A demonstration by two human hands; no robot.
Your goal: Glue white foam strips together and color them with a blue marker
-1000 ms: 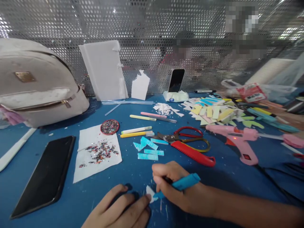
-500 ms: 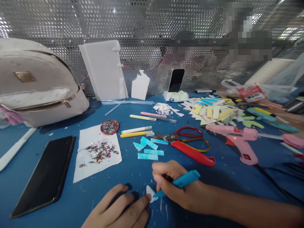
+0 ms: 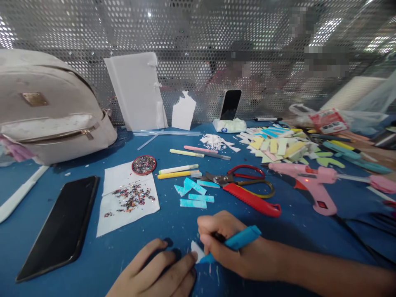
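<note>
My right hand [image 3: 229, 243] grips a blue marker [image 3: 243, 238] whose tip is down on a small white piece [image 3: 197, 248] on the blue table. Part of that piece near the tip is coloured blue. With fingers spread and lying flat, my left hand [image 3: 161, 266] rests on the table, one fingertip on the edge of the white piece. Just beyond my hands lie several blue-coloured strips [image 3: 193, 203]. Red-handled scissors [image 3: 252, 200] sit behind my right hand.
At left are a dark phone [image 3: 58, 227], a backpack [image 3: 55, 107] and a paper sheet [image 3: 114, 222] with glitter. Several markers [image 3: 179, 168] lie mid-table. A pink glue gun [image 3: 318, 185], its cable and a pile of coloured strips [image 3: 281, 144] occupy the right. A perforated metal panel [image 3: 185, 37] stands behind.
The marker tip has shifted slightly down and right on the white piece, and more blue shows near it. My left hand stays nearly in place.
</note>
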